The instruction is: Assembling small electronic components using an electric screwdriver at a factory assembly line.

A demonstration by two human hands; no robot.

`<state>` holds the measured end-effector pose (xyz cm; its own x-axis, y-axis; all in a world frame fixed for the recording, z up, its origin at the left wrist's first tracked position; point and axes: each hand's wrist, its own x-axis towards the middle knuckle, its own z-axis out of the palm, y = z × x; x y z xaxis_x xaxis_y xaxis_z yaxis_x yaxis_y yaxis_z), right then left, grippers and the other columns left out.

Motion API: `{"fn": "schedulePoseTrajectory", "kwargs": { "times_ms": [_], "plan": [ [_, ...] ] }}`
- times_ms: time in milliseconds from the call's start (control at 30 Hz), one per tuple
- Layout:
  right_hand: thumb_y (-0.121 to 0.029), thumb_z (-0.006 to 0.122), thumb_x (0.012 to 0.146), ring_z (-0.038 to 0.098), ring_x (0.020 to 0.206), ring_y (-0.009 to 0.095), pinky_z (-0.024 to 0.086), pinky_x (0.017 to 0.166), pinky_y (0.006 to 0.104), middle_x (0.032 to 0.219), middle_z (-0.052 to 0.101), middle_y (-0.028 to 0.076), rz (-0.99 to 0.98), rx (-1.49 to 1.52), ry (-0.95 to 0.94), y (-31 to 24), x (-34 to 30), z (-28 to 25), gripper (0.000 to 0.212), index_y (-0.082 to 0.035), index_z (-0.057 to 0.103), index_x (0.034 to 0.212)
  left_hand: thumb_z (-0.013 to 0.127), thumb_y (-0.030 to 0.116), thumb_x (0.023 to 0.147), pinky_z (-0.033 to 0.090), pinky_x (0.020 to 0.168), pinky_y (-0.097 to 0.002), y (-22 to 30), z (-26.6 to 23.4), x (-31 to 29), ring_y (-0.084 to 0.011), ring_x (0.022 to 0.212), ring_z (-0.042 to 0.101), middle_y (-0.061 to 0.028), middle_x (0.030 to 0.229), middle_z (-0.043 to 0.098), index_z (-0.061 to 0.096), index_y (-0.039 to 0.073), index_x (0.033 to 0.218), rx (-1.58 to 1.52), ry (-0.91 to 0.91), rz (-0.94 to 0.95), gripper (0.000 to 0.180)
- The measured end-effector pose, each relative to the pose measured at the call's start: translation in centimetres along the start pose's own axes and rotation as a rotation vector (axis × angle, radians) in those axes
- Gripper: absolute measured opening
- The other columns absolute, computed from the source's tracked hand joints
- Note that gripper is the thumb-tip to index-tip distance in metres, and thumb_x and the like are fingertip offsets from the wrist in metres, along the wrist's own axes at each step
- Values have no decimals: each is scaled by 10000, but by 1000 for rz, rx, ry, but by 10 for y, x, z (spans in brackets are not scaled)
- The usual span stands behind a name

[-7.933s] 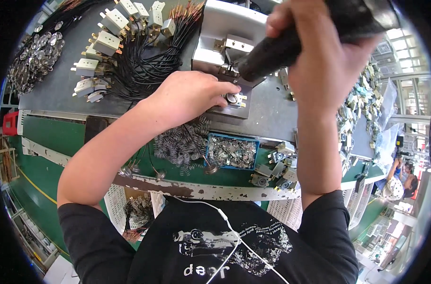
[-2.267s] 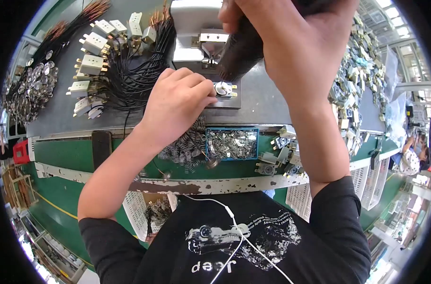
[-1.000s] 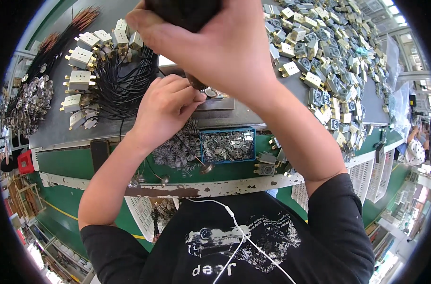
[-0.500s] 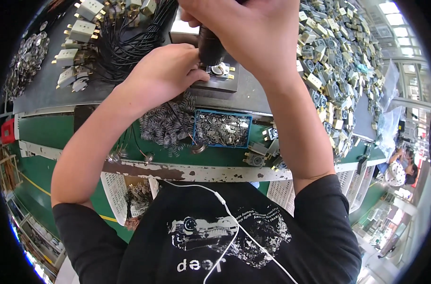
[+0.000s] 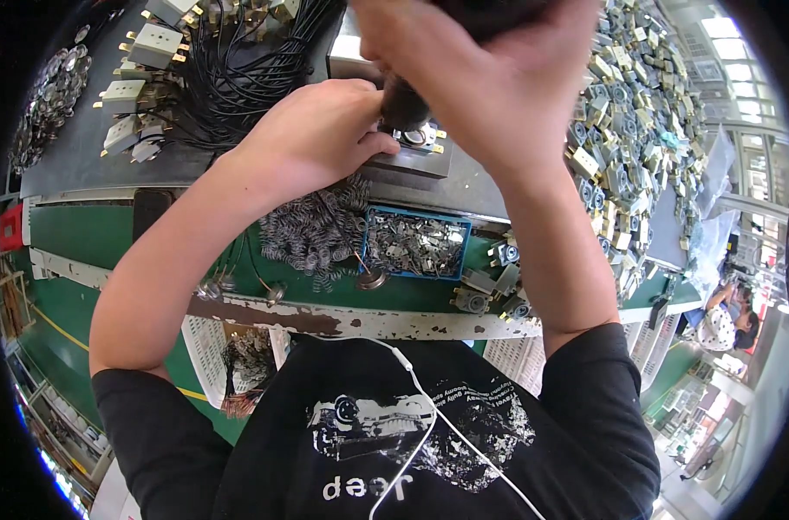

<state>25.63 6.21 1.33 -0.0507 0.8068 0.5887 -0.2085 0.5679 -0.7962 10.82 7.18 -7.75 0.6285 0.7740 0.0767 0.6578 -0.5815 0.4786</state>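
Note:
My right hand (image 5: 490,87), slightly blurred, is wrapped round a black barrel-shaped tool (image 5: 403,106) that looks like a power screwdriver; the upper part is cut off by the frame edge. Its nose points down at a small white and grey part with brass prongs (image 5: 425,137), which lies on a dark metal block (image 5: 412,160). Beside the nose, my left hand (image 5: 329,130) is closed with its thumb at the near side of that part. Whatever those fingertips pinch is hidden behind the hand and tool.
Coil springs (image 5: 312,230) and a blue tray of small metal pieces (image 5: 466,251) lie nearest me. Black cables (image 5: 238,78) and pronged white housings (image 5: 156,45) are at the left. Many grey and white assemblies (image 5: 620,147) cover the right. A person (image 5: 724,325) is farther off.
The view has shifted a little, with the bench lying slightly lower and farther right in it. My right hand and the tool have moved a little right; both hands keep their grips.

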Motion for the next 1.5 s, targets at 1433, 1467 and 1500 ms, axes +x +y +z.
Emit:
{"fn": "schedulePoseTrajectory", "kwargs": {
  "times_ms": [1433,1467,1500],
  "plan": [
    [16,684,919,701,1099,226,550,944,359,1250,695,130,319,-1191,-374,-18,-76,-189,462,-57,608,1369,760,146,875,500,852,-399,-10,-92,-54,-278,955,658,-62,1017,694,732,125,1028,562,712,108,157],
    [16,684,919,701,1099,226,550,944,359,1250,695,130,315,-1190,-373,-26,-80,-181,462,-57,608,1369,768,138,837,499,833,-390,-3,-85,-53,-276,935,655,-52,953,689,736,135,994,473,672,165,160],
    [24,689,914,685,1124,206,547,950,347,1264,688,117,483,-969,-362,-33,-84,-167,463,-46,604,1365,759,133,837,499,829,-386,0,-79,-54,-266,931,653,-48,936,689,730,120,989,427,533,177,155]
  ]
}}
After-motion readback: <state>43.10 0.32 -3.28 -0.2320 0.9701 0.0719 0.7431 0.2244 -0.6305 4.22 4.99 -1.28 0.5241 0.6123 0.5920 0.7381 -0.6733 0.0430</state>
